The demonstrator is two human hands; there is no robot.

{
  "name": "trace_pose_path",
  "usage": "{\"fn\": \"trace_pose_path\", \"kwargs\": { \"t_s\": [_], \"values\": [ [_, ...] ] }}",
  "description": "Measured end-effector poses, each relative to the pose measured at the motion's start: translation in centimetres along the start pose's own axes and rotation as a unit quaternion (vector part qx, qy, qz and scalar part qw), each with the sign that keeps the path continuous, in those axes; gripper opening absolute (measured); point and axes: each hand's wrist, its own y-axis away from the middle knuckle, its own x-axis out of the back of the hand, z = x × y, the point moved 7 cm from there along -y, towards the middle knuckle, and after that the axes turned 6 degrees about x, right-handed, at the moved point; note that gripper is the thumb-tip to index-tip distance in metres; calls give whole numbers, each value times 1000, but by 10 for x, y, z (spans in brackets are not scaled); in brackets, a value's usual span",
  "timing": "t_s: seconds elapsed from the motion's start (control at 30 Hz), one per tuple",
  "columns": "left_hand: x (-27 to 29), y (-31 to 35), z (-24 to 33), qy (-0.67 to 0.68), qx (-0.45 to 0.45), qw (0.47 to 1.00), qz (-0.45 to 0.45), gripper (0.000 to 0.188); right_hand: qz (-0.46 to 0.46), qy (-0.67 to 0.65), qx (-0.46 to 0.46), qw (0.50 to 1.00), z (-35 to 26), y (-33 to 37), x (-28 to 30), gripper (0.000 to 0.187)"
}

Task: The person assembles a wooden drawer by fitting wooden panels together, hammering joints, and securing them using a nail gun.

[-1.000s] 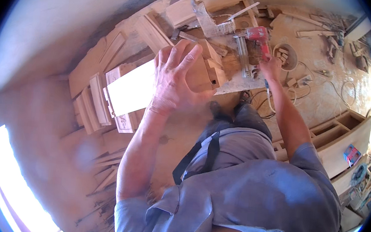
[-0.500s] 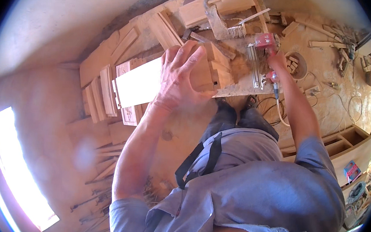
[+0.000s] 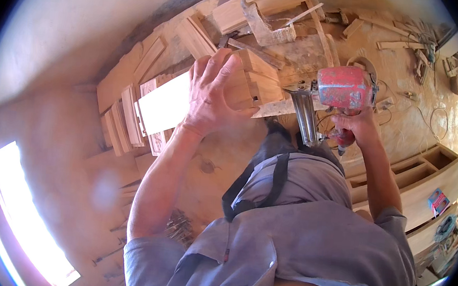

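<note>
My left hand [image 3: 211,96] lies spread, fingers and thumb wide apart, across a wooden box [image 3: 263,81]. The top of the box left of the hand is washed out by bright light. At its right end, notched joints show. My right hand [image 3: 363,126] is wrapped round the handle of a red nail gun [image 3: 346,87] with a silver magazine. The tool's nose points left, close to the box's right end; whether it touches cannot be made out.
The workbench [image 3: 274,110] carries loose boards [image 3: 197,35] and a worn C-shaped piece [image 3: 265,25] behind the box. Wood pieces [image 3: 127,105] stack at the left end. On the floor at right lie hoses [image 3: 437,127] and a long divided wooden case [image 3: 426,169].
My right hand has lifted the nail gun off the bench and brought it nearer, its nose turned toward the box. My left hand keeps its place on the box.
</note>
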Motion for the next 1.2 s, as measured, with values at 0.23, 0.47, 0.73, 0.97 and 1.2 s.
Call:
{"fn": "trace_pose_path", "kwargs": {
  "t_s": [0.23, 0.47, 0.73, 0.97, 1.2],
  "values": [
    [-4, 0, 0, -15, -17, 1000, -12, 112, -44, -59, -15, 997, -5, -3, -22, 23],
    [-7, 1, -6, -37, -26, 999, -16, 115, -116, -78, -34, 990, 1, -12, -47, 36],
    [-8, 2, -6, -52, -26, 998, -20, 119, -156, -138, -70, 975, -3, -23, -51, 37],
    [-6, 1, -6, -49, -5, 998, -28, 117, -143, -96, -76, 982, 2, -23, -47, 30],
    [-6, 1, -4, -44, -13, 999, -21, 119, -117, -86, -76, 987, 5, -18, -44, 21]
  ]
}}
